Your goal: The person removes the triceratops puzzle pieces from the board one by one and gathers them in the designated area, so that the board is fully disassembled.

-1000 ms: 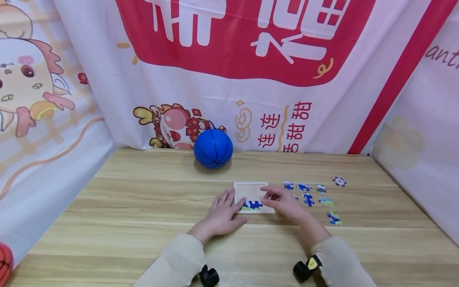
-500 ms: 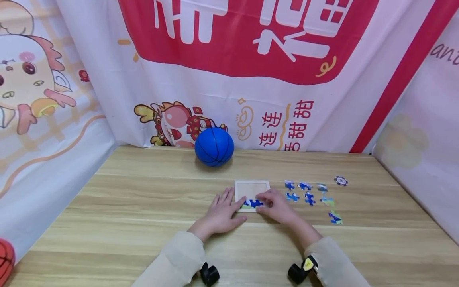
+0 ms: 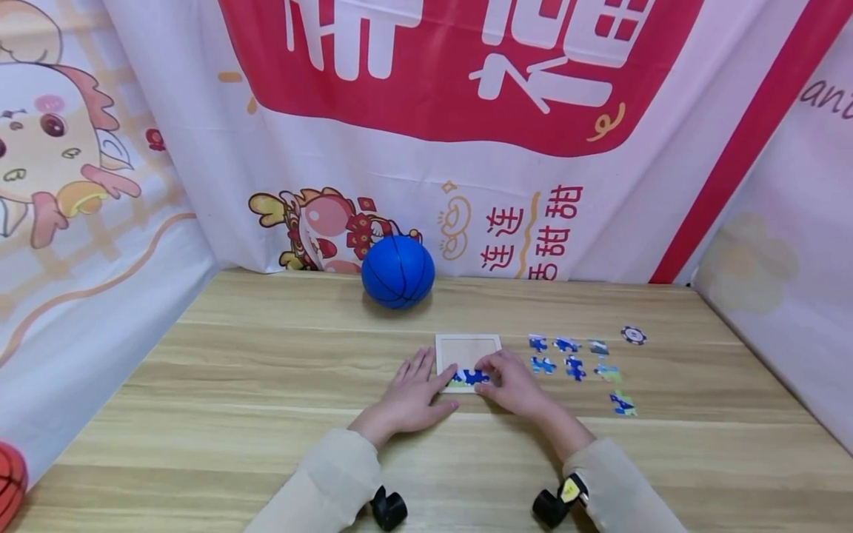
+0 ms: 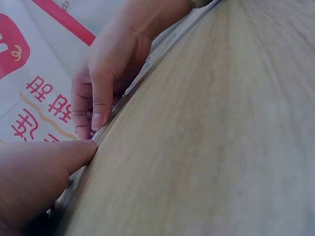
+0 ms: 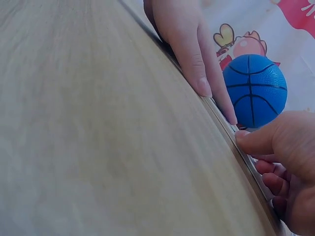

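A square puzzle tray (image 3: 469,338) with a pale rim lies flat on the table. Along its near side, blue and green jigsaw puzzle pieces (image 3: 460,379) sit side by side. My left hand (image 3: 415,396) lies with straight, spread fingers at the tray's left rim; its thumb tip touches the left piece. At the near right corner, my right hand (image 3: 513,385) has thumb and index finger bent about the right-hand puzzle piece (image 3: 474,377), seemingly pinching it. That hand hides part of the tray's right rim. In the wrist views the tray is edge-on, with both thumbs (image 4: 78,150) beside it.
Several loose puzzle pieces (image 3: 574,368) lie in rows right of the tray, one piece (image 3: 623,403) nearest me. A round chip (image 3: 634,335) lies beyond them. A blue ball (image 3: 397,272) stands at the back; an orange ball (image 3: 9,485) is at the left edge.
My right hand has moved left and down onto the tray's near right corner, uncovering a loose piece on the right. The left hand has stayed in place.
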Demonstrator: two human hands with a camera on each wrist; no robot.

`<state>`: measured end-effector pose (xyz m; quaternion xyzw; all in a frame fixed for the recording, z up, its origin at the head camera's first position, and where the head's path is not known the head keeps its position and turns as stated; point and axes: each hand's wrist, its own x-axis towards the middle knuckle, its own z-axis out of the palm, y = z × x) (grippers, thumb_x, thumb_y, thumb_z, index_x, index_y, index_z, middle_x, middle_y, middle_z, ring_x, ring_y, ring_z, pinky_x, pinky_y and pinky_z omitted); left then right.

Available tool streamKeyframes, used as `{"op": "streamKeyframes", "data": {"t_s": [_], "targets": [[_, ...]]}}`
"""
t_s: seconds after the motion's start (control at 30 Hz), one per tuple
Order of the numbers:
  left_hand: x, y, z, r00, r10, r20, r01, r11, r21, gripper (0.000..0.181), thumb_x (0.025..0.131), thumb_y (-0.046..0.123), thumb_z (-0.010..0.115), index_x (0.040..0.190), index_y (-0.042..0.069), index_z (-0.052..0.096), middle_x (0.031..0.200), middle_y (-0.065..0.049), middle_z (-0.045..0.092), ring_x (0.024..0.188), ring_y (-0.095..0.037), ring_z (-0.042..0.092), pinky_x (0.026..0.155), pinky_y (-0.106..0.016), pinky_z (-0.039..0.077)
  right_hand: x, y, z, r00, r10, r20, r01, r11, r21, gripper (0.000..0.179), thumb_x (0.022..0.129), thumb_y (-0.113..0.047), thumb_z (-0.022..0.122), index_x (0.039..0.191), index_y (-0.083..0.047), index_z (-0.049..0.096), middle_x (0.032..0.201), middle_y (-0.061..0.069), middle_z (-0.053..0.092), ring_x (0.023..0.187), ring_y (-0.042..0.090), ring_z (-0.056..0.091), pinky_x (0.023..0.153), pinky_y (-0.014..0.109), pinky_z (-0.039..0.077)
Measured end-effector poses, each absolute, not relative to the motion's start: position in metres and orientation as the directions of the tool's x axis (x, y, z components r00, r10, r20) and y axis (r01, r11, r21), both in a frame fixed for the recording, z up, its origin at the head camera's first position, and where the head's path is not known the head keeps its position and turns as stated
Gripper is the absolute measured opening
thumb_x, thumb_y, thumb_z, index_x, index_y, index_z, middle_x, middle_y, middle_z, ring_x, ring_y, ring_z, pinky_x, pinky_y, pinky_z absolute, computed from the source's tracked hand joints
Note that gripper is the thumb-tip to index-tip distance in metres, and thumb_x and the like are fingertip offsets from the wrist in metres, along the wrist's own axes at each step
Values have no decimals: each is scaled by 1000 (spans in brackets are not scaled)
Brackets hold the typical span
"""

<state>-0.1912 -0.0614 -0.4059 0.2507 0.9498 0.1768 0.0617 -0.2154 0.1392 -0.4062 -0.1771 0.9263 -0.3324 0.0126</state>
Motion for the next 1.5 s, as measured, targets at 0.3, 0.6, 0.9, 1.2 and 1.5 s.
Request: {"op": "streamKeyframes", "data": {"t_s": [0.3, 0.6, 0.9, 1.2, 1.5], "targets": [[-191, -62, -408, -866, 499, -24, 459, 814, 356, 60, 86, 51, 38, 137, 21, 25, 141, -19, 3, 127, -30, -3, 99, -46, 2, -214, 137, -405, -945, -321, 68, -293, 730, -618, 24, 77, -16, 65, 100, -12, 58, 90, -2, 47, 83, 16, 41, 72, 32, 38], [-191, -61, -405, -864, 502, -39, 458, 816, 352, 60, 86, 50, 37, 137, 21, 24, 142, -17, 3, 128, -29, -3, 99, -46, 1, -214, 136, -406, -942, -321, 94, -307, 720, -622, 23, 77, -13, 65, 99, -10, 57, 91, -1, 47, 87, 17, 41, 77, 34, 37], [-191, -60, -406, -865, 501, -38, 462, 822, 333, 60, 86, 50, 37, 138, 21, 23, 141, -17, 3, 128, -29, -2, 99, -46, 1, -215, 136, -408, -931, -334, 145, -346, 688, -638, 23, 75, -8, 66, 94, -8, 55, 85, 0, 47, 83, 18, 42, 74, 34, 37], [-191, -60, -406, -864, 502, -43, 462, 823, 330, 60, 86, 51, 36, 138, 22, 23, 142, -16, 3, 128, -28, -2, 99, -45, 1, -214, 138, -408, -951, -300, 77, -250, 597, -762, 26, 74, -5, 66, 97, -11, 54, 81, 0, 49, 73, 16, 44, 65, 30, 39], [-191, -61, -405, -865, 499, -41, 457, 821, 343, 60, 86, 50, 37, 137, 22, 24, 142, -16, 4, 128, -28, -2, 99, -46, 2, -215, 139, -405, -950, -304, 70, -254, 625, -738, 29, 73, -7, 67, 100, -10, 58, 79, -2, 51, 72, 14, 46, 64, 29, 41]]}}
